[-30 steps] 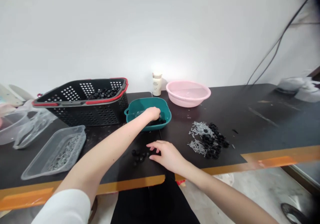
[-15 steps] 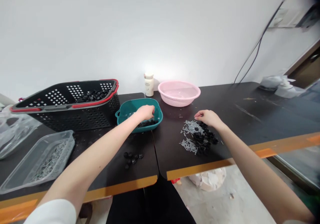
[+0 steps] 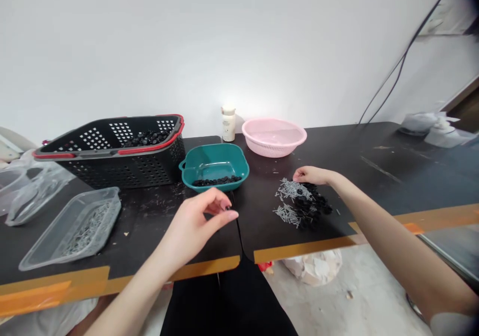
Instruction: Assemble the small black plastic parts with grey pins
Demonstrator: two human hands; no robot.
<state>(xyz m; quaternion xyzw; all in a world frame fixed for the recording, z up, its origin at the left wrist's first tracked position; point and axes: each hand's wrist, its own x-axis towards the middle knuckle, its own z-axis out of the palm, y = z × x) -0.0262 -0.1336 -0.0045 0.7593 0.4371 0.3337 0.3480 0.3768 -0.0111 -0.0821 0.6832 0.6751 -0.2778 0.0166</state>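
My left hand (image 3: 196,221) hovers over the table in front of the teal basin (image 3: 215,152), thumb and fingertips pinched on a small black part (image 3: 229,208). Inside the basin lies a layer of small black parts (image 3: 217,181). My right hand (image 3: 311,175), fingers closed together, is at the back edge of a heap of thin grey pins (image 3: 294,190). What its fingertips hold, if anything, is too small to make out. Round black pieces (image 3: 312,207) are piled against the pins on their right.
A black basket (image 3: 123,168) with red-edged handles holds more black parts. In front of it sits a clear tray (image 3: 80,226) of metal pins. A pink colander (image 3: 273,149) and a white bottle (image 3: 228,126) stand by the wall. Plastic bags (image 3: 41,186) lie far left.
My left hand has come out of the teal basin toward me with a small black part. The right hand has lowered slightly onto the pins. The view has shifted a little.
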